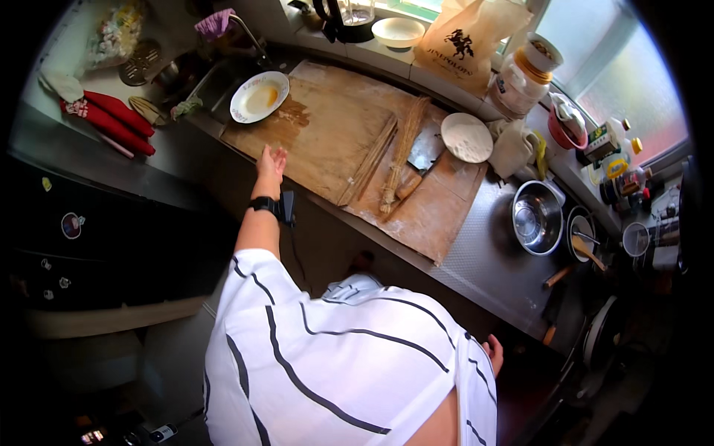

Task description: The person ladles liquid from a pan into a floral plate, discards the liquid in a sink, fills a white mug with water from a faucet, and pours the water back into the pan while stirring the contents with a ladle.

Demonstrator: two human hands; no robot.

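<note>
My left hand (272,163) is held out palm up at the front edge of a wooden board (334,128), fingers apart and nothing in it. Beyond it, an oval white plate (260,97) holding a yellowish liquid rests on the board's far left corner, beside a wet patch. My right hand (494,354) hangs low by my right side, partly hidden by the striped shirt; its grip does not show. A straw hand broom (406,148) lies across the right part of the board, next to a cleaver (425,150) with a wooden handle. A bowl of white powder (467,138) stands at the board's right.
A steel basin (537,218) and a pot with a wooden spatula (583,242) stand on the metal counter at right. Jars, bottles and a paper bag (460,47) line the sill. Left are a faucet (251,36), red gloves (114,118) and a black cabinet (111,234).
</note>
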